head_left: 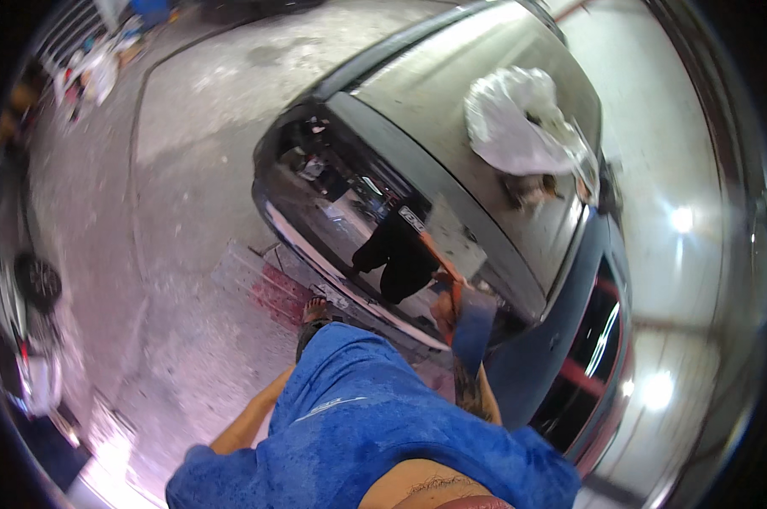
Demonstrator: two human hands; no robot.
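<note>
Before me is the back of a car, its dark glossy rear glass (341,204) mirroring my body and arm. My right arm reaches up, and my right hand (444,312) is at the lower right part of this glass, slightly blurred. Its fingers are curled around a flat blue piece with an orange edge (474,329), whose exact kind I cannot make out. The piece hides my wrist. My left arm (252,413) hangs down at my side, and my left hand is hidden behind my blue shirt (366,407).
On the dull grey roof (451,85) lies a crumpled white plastic bag (519,123) with a brownish thing beside it. One sandaled foot (315,310) shows by a worn red platform (273,293). Another car (27,288) stands far left; clutter (91,72) lies upper left.
</note>
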